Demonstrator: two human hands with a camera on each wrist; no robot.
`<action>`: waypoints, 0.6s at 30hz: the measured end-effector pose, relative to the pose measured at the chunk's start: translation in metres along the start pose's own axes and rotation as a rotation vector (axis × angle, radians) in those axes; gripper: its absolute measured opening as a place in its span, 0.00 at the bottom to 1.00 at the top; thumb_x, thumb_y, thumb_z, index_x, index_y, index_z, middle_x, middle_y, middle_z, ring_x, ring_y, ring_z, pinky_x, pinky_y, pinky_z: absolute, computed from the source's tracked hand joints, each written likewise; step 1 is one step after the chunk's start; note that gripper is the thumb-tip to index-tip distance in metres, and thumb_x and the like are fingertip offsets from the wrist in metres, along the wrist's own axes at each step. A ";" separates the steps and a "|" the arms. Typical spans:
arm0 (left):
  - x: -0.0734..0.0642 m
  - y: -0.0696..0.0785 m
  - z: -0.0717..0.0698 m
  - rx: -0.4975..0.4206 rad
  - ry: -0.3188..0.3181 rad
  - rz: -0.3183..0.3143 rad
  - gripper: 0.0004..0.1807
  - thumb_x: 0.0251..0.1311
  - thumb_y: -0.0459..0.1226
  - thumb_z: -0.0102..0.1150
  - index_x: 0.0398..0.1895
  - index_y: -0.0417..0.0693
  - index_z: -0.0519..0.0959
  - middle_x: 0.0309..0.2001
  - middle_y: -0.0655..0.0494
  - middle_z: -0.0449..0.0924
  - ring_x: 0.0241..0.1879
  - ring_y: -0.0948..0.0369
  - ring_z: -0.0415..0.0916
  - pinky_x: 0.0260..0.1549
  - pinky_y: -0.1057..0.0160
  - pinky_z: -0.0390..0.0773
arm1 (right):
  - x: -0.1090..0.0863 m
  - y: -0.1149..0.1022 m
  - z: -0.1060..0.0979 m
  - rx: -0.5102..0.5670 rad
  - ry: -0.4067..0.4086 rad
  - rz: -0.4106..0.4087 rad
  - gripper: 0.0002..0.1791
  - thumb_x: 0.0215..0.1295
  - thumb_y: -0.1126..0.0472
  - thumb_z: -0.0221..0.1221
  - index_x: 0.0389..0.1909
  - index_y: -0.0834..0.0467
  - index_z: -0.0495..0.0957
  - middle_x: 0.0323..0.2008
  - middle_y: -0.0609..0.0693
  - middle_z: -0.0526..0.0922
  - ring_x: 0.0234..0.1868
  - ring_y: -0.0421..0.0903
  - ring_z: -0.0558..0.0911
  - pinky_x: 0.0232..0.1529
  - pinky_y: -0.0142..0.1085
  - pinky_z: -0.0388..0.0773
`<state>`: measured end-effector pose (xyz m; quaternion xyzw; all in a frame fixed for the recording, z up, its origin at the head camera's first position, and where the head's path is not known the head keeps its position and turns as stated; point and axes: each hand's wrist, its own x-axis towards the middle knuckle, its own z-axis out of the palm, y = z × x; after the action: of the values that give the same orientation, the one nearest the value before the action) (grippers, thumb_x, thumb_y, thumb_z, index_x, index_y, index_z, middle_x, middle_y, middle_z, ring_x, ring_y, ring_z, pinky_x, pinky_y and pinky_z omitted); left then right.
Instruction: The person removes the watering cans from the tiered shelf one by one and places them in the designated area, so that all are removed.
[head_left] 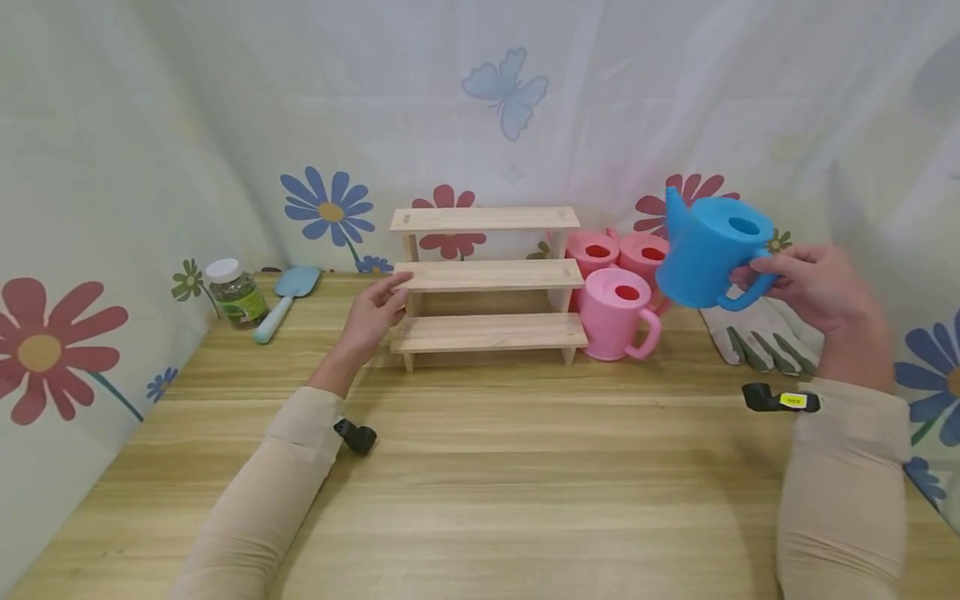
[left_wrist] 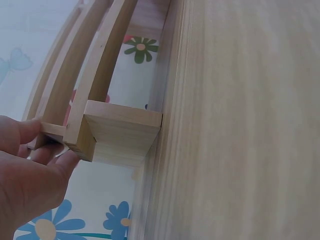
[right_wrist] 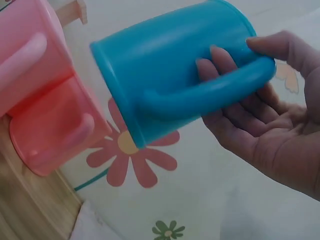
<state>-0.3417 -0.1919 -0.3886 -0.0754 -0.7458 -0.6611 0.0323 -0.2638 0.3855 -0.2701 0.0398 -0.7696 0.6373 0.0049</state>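
Observation:
My right hand point(head_left: 813, 279) holds a blue watering can point(head_left: 708, 250) by its handle, up in the air with the spout to the left. In the right wrist view the fingers pass through the handle and the thumb lies at its top. A three-step wooden plant stand point(head_left: 487, 275) stands on the table, and my left hand point(head_left: 375, 308) grips the left end of its middle board. The left wrist view shows the thumb and fingers of the left hand point(left_wrist: 35, 170) around that end. Right of the stand are pink watering cans point(head_left: 611, 321), two of them farther back.
White gloves with green fingertips point(head_left: 757, 342) lie at the right, below the blue can. At the back left are a jar with a white lid point(head_left: 240, 296) and a light blue trowel point(head_left: 288, 296). A flowered curtain point(head_left: 337, 100) hangs behind the wooden table point(head_left: 525, 483).

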 end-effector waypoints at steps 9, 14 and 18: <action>0.002 -0.002 0.001 -0.015 0.004 -0.008 0.23 0.76 0.39 0.51 0.71 0.46 0.70 0.53 0.38 0.69 0.56 0.49 0.70 0.63 0.50 0.71 | -0.004 0.021 -0.021 -0.094 -0.169 -0.154 0.10 0.73 0.73 0.53 0.36 0.75 0.81 0.36 0.58 0.88 0.46 0.43 0.86 0.43 0.31 0.82; 0.002 -0.002 0.001 -0.012 0.000 -0.008 0.23 0.76 0.39 0.51 0.71 0.46 0.70 0.54 0.36 0.69 0.55 0.52 0.70 0.62 0.51 0.71 | -0.005 0.029 -0.026 -0.239 -0.202 -0.130 0.09 0.72 0.73 0.54 0.39 0.77 0.80 0.36 0.58 0.88 0.45 0.45 0.86 0.44 0.33 0.83; 0.003 -0.003 0.001 0.001 0.005 -0.006 0.23 0.76 0.39 0.51 0.71 0.47 0.70 0.54 0.37 0.70 0.52 0.55 0.71 0.62 0.52 0.72 | -0.004 0.034 -0.027 -0.316 -0.230 -0.092 0.11 0.73 0.70 0.55 0.38 0.78 0.79 0.37 0.57 0.88 0.44 0.45 0.86 0.44 0.33 0.83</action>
<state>-0.3451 -0.1913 -0.3913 -0.0717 -0.7463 -0.6610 0.0324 -0.2635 0.4187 -0.2989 0.1461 -0.8529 0.4989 -0.0479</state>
